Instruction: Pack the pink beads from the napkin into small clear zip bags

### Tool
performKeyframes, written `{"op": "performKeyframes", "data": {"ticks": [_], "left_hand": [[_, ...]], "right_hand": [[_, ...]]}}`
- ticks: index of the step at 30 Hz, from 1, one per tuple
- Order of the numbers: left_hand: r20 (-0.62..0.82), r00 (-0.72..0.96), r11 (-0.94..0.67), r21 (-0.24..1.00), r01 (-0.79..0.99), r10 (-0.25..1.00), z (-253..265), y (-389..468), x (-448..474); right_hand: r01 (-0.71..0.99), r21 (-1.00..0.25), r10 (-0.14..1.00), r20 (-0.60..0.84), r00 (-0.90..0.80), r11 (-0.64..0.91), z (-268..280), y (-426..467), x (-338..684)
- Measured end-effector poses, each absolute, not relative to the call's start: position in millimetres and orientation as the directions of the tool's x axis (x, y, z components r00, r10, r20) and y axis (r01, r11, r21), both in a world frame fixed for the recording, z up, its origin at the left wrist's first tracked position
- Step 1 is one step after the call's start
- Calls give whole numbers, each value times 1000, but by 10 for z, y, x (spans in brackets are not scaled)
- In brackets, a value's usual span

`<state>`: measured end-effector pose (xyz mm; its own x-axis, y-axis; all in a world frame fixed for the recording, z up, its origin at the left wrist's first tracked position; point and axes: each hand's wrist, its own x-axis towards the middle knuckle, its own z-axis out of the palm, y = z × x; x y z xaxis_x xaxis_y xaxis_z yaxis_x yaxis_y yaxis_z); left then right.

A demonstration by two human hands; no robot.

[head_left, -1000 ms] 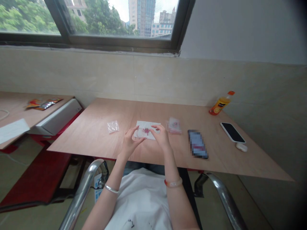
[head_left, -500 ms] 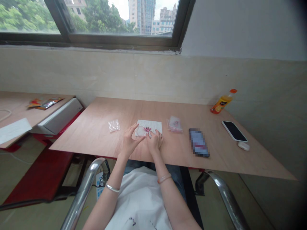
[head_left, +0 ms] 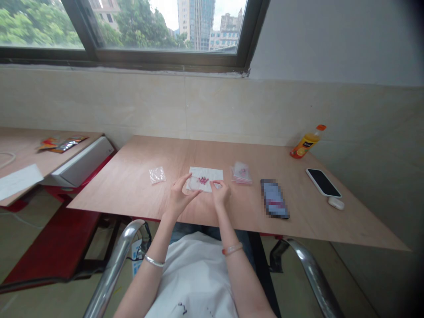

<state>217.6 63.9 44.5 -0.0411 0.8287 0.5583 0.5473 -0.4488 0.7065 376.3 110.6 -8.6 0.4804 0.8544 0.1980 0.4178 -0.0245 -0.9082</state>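
Note:
A white sheet (head_left: 216, 174), perhaps tissue or paper, lies on the table with a small cluster of pink-red beads (head_left: 203, 180) on it. At the sheet's left edge is my left hand (head_left: 180, 194), its thumb and forefinger spread apart. Something pale and see-through, too faint to name, shows between those fingers and the beads. On the right side of the sheet my right hand (head_left: 221, 193) is closed, thumb and fingertips pinched together just beside the beads. Whatever sits in that pinch is too small to make out.
A small clear plastic bag (head_left: 157, 175) lies left of the sheet, stacked bags with pink contents (head_left: 241, 173) to its right. Farther right are a blurred phone (head_left: 274, 198), a white-edged phone (head_left: 323, 182), a white case (head_left: 336, 203) and an orange drink bottle (head_left: 304, 145).
My right hand has shifted right, off the front of the beads, and its fingers have drawn together into a pinch. The left hand has stayed nearly still.

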Motion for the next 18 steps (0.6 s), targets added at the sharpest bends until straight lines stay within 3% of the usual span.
{"op": "performKeyframes", "data": {"ticks": [4,8,12,18], "left_hand": [[523,-33,-427,729,536,852,482,621,2225],[526,-31,-428,724,540,850,506,623,2259],[523,-44,-416,723,551,851,503,629,2257],[553,-64,-438,720,538,830,528,619,2245]], "right_hand": [[148,-970,851,240,468,193,331,1099,3846],[202,-908,883,409,230,367,758,938,3833],[216,-905,925,380,16,367,875,816,3751],[60,-944,946,325,7,324,783,890,3744]]}}
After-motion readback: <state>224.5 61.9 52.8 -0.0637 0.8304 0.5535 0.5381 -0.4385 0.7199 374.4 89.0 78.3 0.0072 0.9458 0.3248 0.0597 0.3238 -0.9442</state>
